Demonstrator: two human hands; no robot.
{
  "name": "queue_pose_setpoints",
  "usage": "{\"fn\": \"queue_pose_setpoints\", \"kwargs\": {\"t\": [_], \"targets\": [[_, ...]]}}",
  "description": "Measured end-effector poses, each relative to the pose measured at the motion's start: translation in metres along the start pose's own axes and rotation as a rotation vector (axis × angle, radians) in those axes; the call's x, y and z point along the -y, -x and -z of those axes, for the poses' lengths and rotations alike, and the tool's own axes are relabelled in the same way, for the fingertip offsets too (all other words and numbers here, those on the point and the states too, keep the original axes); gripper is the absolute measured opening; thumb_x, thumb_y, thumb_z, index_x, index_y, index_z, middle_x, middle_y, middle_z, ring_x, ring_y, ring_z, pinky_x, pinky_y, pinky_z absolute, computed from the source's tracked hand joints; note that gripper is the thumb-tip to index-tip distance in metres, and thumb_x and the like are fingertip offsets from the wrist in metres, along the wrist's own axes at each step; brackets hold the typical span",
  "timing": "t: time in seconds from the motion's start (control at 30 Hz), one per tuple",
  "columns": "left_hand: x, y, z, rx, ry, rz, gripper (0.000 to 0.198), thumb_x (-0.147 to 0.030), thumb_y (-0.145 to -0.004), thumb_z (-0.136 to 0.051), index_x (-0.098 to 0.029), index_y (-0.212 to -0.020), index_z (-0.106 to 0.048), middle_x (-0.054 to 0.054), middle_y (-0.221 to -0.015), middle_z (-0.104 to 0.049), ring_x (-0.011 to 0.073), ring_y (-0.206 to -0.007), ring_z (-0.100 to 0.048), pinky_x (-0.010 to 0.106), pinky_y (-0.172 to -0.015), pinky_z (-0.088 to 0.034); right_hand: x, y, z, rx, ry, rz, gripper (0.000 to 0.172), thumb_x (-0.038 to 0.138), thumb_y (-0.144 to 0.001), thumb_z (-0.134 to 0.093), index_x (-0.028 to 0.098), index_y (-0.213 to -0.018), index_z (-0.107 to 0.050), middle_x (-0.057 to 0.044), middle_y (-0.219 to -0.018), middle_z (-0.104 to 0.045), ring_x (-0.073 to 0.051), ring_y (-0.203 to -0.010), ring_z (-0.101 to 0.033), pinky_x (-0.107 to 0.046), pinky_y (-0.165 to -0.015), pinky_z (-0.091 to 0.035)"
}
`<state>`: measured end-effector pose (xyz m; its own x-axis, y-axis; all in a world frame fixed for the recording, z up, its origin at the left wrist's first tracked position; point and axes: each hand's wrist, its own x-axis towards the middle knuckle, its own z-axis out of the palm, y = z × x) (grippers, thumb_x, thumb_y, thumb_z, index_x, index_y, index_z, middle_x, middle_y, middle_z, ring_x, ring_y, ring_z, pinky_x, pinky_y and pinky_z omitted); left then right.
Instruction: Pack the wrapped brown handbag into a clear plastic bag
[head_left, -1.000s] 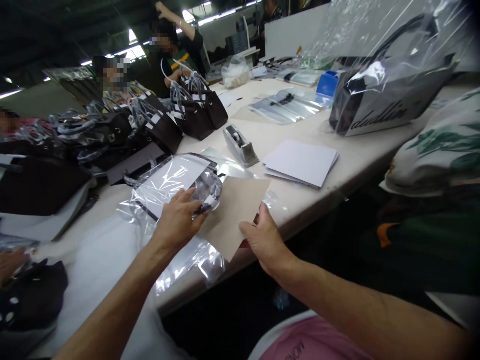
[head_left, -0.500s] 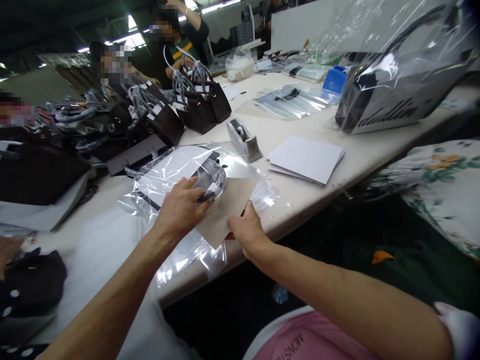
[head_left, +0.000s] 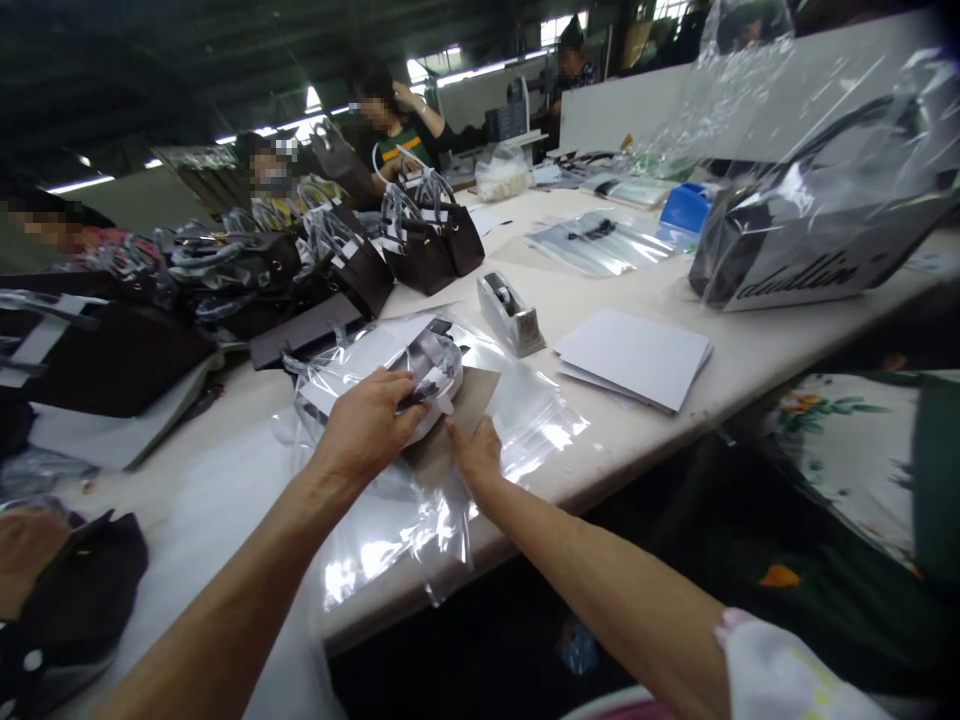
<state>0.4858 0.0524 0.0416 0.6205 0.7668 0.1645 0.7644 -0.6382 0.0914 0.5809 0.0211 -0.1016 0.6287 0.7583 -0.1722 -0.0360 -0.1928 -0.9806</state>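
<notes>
A handbag (head_left: pixel 394 345) with plastic-wrapped handles lies on its side on the table, with clear plastic and a white sheet over it. My left hand (head_left: pixel 371 415) grips the bag near its opening, thumb and fingers bent over the edge. Close by, my right hand (head_left: pixel 476 450) pinches a brown cardboard sheet (head_left: pixel 480 388), thumb on top. The sheet's far part is hidden at the bag's opening. Clear plastic bags (head_left: pixel 397 530) lie flat beneath both hands.
A tape dispenser (head_left: pixel 511 315) and white sheets (head_left: pixel 637 355) lie beyond my right hand. Dark handbags (head_left: pixel 420 245) crowd the left and back. A plastic-covered bag (head_left: pixel 810 240) stands at right. Co-workers are across the table; another person's hand (head_left: pixel 30 555) is at left.
My right hand has moved toward the bag with the cardboard, and less of the sheet shows. The bag's opening sits more raised under my left hand. The view has shifted slightly.
</notes>
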Motion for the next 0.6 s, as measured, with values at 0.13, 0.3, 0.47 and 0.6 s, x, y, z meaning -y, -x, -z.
{"fn": "queue_pose_setpoints", "kwargs": {"t": [0.13,0.3,0.47,0.6], "targets": [[0.02,-0.013,0.027,-0.068,-0.022,0.117,0.026,-0.039,-0.078,-0.05,-0.023,-0.087,-0.069,0.002,-0.084,-0.069,0.0222,-0.078,-0.063,0.031,-0.07,-0.045,0.027,-0.013,-0.009,-0.067,-0.057,0.053,0.029,0.042,-0.072,-0.065,0.018,-0.081,-0.05,-0.001,-0.068,-0.054,-0.018,-0.067,-0.055,-0.032,-0.064,-0.047],[0.058,-0.032,0.069,-0.327,0.206,0.239,0.039,-0.036,-0.067,-0.065,-0.021,-0.103,-0.068,0.002,-0.106,-0.067,0.0222,-0.101,-0.06,0.028,-0.091,-0.041,0.082,-0.038,-0.019,-0.035,-0.186,0.163,0.044,0.046,-0.076,-0.058,0.019,-0.108,-0.047,0.003,-0.068,-0.052,-0.014,-0.055,-0.052,-0.024,-0.045,-0.043],[0.096,-0.048,0.103,-0.535,0.435,0.442,0.031,-0.023,-0.069,-0.059,-0.018,-0.097,-0.071,0.0,-0.078,-0.07,0.0181,-0.072,-0.064,0.029,-0.076,-0.049,0.135,-0.063,-0.031,0.056,-0.204,0.169,0.052,0.033,-0.071,-0.063,0.019,-0.117,-0.045,-0.002,-0.077,-0.056,-0.013,-0.046,-0.05,-0.023,-0.033,-0.038],[0.117,-0.056,0.121,-0.615,0.558,0.514,0.025,-0.01,-0.067,-0.059,-0.012,-0.089,-0.07,0.002,-0.072,-0.068,0.0137,-0.065,-0.061,0.027,-0.069,-0.05,0.191,-0.074,-0.033,0.115,-0.191,0.216,0.044,0.02,-0.075,-0.059,0.014,-0.117,-0.046,-0.003,-0.079,-0.056,-0.008,-0.044,-0.046,-0.019,-0.032,-0.036]]}}
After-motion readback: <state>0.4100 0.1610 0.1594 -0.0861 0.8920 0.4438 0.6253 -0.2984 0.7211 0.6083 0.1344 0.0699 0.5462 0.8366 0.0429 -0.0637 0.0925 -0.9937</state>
